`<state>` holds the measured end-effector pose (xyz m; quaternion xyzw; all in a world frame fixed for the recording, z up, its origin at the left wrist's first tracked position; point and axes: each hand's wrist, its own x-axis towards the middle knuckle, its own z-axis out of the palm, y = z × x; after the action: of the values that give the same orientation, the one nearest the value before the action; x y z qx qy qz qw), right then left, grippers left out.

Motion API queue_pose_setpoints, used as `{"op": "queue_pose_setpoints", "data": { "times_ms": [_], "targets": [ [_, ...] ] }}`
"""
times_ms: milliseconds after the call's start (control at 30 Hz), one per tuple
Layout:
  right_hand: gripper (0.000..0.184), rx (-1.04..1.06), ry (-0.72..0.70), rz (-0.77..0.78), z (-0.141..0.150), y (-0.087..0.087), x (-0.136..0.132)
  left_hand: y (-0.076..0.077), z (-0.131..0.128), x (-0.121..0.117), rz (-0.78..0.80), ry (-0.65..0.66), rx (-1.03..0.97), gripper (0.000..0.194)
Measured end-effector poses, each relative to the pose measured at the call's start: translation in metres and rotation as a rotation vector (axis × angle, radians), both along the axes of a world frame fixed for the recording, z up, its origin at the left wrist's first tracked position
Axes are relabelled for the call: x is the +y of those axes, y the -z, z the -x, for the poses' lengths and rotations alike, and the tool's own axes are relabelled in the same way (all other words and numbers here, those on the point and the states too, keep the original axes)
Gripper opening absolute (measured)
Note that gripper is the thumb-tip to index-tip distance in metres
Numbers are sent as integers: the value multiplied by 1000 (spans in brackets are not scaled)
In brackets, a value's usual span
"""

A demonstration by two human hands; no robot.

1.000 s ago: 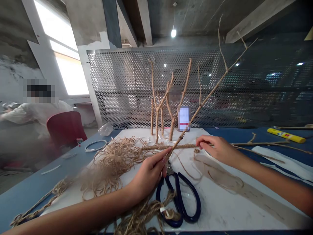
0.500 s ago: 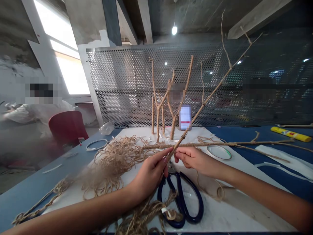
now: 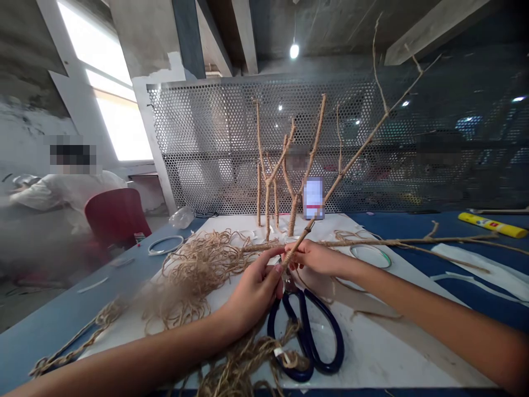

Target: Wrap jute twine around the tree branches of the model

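My left hand (image 3: 253, 289) is closed round the lower end of a long forked branch (image 3: 356, 158), which slants up to the right. Close behind that same end is my right hand (image 3: 320, 258), its fingers pinched on a strand of jute twine that trails down from them. Twine is wound round the branch's base; the fingertips partly hide it. Scissors with dark blue handles (image 3: 305, 331) lie just below both hands, their blades mostly covered. A bundle of twine (image 3: 235, 361) lies beside the handles, partly behind my left forearm.
Loose twine (image 3: 202, 251) is heaped left of my hands. Several twine-wrapped branches (image 3: 293, 212) stand behind, before a perforated metal screen (image 3: 215, 143). Another branch (image 3: 372, 242) lies across the white board (image 3: 413, 353). A yellow tube (image 3: 491, 224) rests far right. One person sits far left.
My right hand has moved slightly left, round behind the branch and closer to my left hand. The loose twine on the right has shifted, and the branch has tilted slightly.
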<state>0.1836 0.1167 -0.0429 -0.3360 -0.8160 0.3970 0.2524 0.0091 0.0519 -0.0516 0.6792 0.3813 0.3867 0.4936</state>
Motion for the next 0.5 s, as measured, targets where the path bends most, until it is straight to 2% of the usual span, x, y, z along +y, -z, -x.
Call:
{"op": "queue_pose_setpoints", "data": {
  "times_ms": [133, 267, 500],
  "targets": [
    [18, 10, -19, -19, 8, 4, 12, 1, 2, 0, -49, -42, 46, 30],
    [10, 1, -32, -37, 13, 7, 20, 2, 2, 1, -64, -3, 61, 37],
    [19, -31, 41, -79, 6, 4, 7, 6, 3, 4, -122, 18, 46, 46]
  ]
}}
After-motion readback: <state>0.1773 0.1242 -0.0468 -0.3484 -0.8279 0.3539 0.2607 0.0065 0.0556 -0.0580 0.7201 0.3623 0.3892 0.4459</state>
